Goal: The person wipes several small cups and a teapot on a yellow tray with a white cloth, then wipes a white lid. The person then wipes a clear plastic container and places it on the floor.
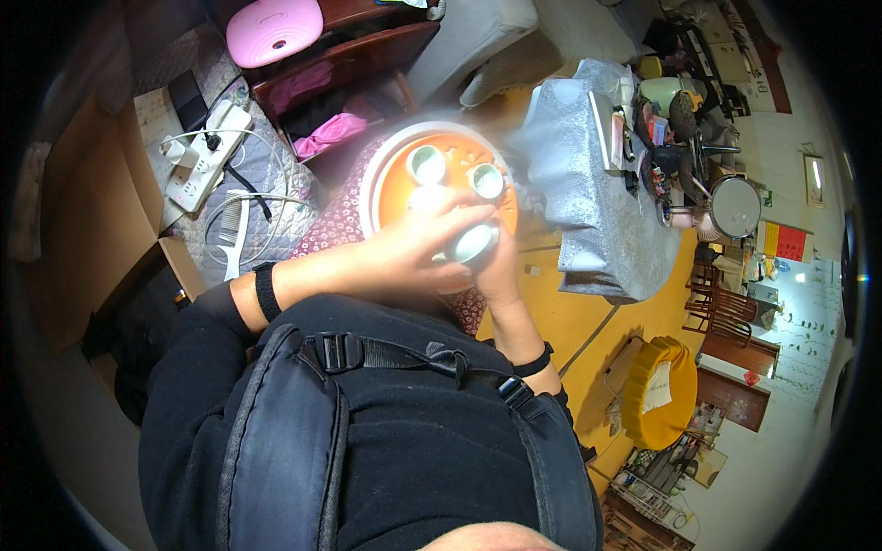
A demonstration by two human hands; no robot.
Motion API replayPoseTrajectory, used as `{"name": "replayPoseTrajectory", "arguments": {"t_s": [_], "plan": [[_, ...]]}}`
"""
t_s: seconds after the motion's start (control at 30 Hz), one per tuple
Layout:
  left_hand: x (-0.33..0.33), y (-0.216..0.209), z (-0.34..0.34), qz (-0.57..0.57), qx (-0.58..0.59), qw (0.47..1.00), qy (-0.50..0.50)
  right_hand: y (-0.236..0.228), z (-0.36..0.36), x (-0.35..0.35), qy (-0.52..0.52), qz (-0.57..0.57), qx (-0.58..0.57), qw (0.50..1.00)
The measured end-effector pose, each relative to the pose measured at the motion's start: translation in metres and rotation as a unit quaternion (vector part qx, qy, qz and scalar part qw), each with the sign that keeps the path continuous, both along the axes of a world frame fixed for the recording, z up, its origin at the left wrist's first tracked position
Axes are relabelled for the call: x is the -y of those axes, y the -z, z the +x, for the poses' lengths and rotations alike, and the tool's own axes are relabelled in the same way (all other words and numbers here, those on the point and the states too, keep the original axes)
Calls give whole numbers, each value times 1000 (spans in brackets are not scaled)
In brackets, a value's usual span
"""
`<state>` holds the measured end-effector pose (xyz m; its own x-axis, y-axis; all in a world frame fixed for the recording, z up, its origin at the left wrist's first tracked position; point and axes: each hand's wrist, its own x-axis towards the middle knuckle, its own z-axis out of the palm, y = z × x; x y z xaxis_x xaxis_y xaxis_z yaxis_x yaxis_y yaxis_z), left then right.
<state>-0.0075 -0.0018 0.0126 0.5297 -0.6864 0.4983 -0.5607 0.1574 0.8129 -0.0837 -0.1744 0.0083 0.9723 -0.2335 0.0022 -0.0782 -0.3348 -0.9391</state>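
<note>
Both my hands are around a small white cup (472, 243) with a pale inside, held above an orange tray (393, 195) with a white rim. My left hand (412, 246) wraps it from the left, fingers bent over its side. From the right, my right hand (499, 275) closes against it, its fingers partly hidden. Two more small white cups stand on the tray, one at the far side (426, 165) and another to its right (486, 181). A bright white shape beside my left fingers is too washed out to identify.
On a quilted cover at left lie a white power strip (209, 156) with cables and a white comb (235, 231). A pink case (274, 33) sits above an open drawer. A silver-clothed table (588, 211) stands right, a yellow-covered round stool (657, 395) lower right.
</note>
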Motion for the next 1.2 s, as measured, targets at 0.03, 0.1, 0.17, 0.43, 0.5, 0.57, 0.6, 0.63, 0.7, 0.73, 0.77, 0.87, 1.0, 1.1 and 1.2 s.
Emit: {"name": "replayPoseTrajectory", "arguments": {"t_s": [0.03, 0.1, 0.17, 0.43, 0.5, 0.57, 0.6, 0.63, 0.7, 0.73, 0.77, 0.87, 1.0, 1.1, 1.2], "plan": [[0, -1, 0, 4, -4, 1000, 1, 1, -1, 0, 3, -12, 5, 1000], [-1, -2, 0, 23, -34, 999, 7, 1, -1, 1, 6, -98, 39, 994], [-1, -1, 0, 30, -55, 998, 11, 1, -2, 2, 10, -178, 70, 981], [0, 17, 3, 16, -277, 957, 90, -15, -2, 11, -24, -284, 194, 939], [1, 22, 5, -9, -310, 944, 116, -20, -1, 10, -25, -263, 214, 940], [2, 26, 5, -41, -440, 885, 147, -23, 3, 7, -24, -240, 235, 941], [3, 28, 4, -81, -517, 834, 175, -25, 4, 5, -42, -248, 248, 936], [5, 29, 4, -88, -543, 821, 150, -27, 6, 2, -59, -258, 256, 930], [6, 32, 4, -125, -631, 754, 134, -27, 11, -6, -73, -283, 293, 910], [7, 33, 3, -121, -635, 751, 134, -27, 15, -10, -68, -290, 306, 904], [8, 34, 2, -125, -636, 750, 133, -27, 18, -14, -65, -304, 326, 893], [9, 33, -3, -102, -629, 763, 108, -29, 17, -23, -111, -190, 271, 937], [1, 29, 2, 39, -418, 892, 167, -33, 8, -26, -143, 69, 109, 981], [-3, 25, -3, 48, -346, 924, 159, -32, 4, -24, -141, 128, 113, 975], [1, 25, -5, 65, -230, 952, 193, -29, 2, -20, -84, 187, 66, 977]]}}
